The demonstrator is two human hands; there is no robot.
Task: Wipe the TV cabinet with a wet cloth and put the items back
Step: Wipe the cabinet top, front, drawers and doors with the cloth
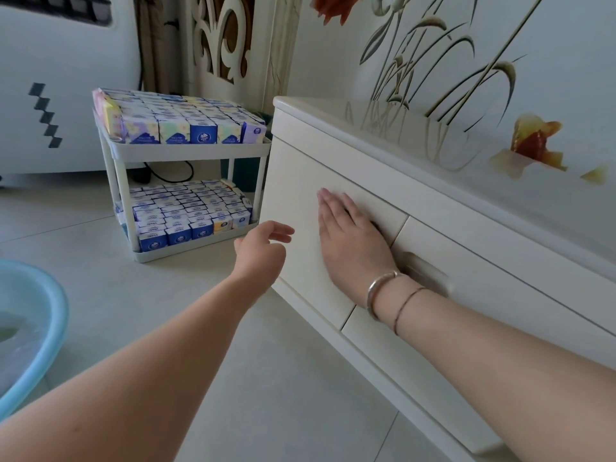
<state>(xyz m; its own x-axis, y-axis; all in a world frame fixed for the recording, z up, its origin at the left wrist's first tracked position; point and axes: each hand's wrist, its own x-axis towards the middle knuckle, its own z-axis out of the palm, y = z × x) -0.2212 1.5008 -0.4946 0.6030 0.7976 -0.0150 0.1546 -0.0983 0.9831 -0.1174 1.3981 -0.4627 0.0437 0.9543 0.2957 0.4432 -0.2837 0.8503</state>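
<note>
Two bare hands are seen at the TV cabinet (366,128): the right hand (346,235) is pressed flat on a drawer front (300,201), the left hand (263,248) hangs relaxed, empty. No cloth is visible; steady, even pressure seems advisable.

Cream TV cabinet (333,155) stands against the floral wall; glossy top, drawers closed.

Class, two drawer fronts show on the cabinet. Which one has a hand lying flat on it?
The left drawer front, at the cabinet's end beside the rack of tissue packs. The right hand rests flat on it; the drawer front with the handle is untouched.
</note>
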